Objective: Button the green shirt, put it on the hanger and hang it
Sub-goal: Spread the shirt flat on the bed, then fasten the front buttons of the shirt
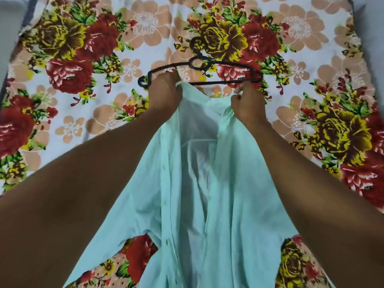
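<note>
The shirt lies on the bedsheet, running from the bottom of the frame up to the centre. The hanger lies on the sheet just above the shirt's upper edge (its hook toward the top of the frame). The left hand sits at the shirt's upper left corner, the right hand at its upper right

You see thin, matt, creased cloth in the green shirt, a dark wire hanger, and a printed floral bedsheet.
</note>
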